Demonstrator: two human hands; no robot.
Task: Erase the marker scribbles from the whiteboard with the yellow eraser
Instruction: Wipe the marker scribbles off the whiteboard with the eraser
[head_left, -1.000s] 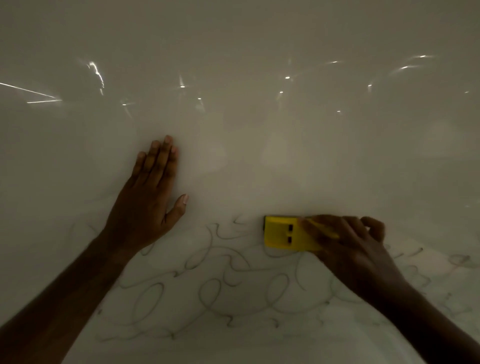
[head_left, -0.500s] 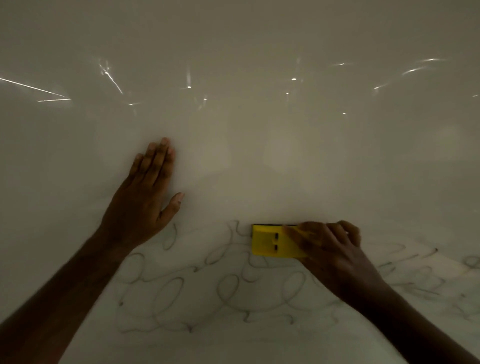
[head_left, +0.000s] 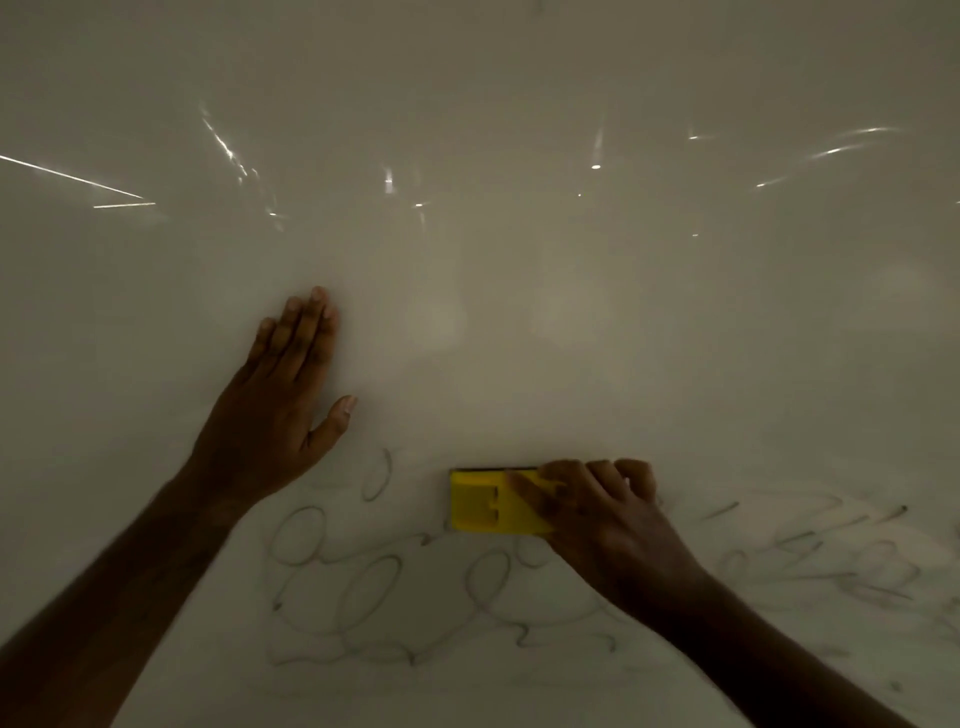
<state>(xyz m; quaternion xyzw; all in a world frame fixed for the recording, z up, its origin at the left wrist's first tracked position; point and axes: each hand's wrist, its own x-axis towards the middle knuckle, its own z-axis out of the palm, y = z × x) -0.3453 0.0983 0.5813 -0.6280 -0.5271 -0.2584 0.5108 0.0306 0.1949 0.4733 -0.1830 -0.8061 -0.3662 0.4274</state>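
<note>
I see the board (head_left: 519, 260) filling the whole head view, dim light, w/ small bright glints across its upper part. Left hand (head_left: 275, 415) lies flat on the board, fingers straight and together pointing up, thumb out to the right; nothing in it, just pressing on a bare patch above the left end of the marks. Right hand (head_left: 608, 514) grips the eraser (head_left: 488, 503), fingers curled over its right end and top edge, thumb side I can't make out (hand is blurred). Eraser is yellow, long side horizontal, flat against the board approx. centre of view, a dark strip showing along its top edge and two small slots on its face. Its left end sticks out free of the hand. Hands are well apart, left one higher and to the left.

Scribbles (head_left: 395, 587) are thin dark loops running below and beside the eraser, from under the left wrist across to the right edge. One lone loop sits just left of the eraser, between it and the left thumb. More smeared, fainter marks at lower right, past the right forearm. Board above the eraser's top edge looks bare.
</note>
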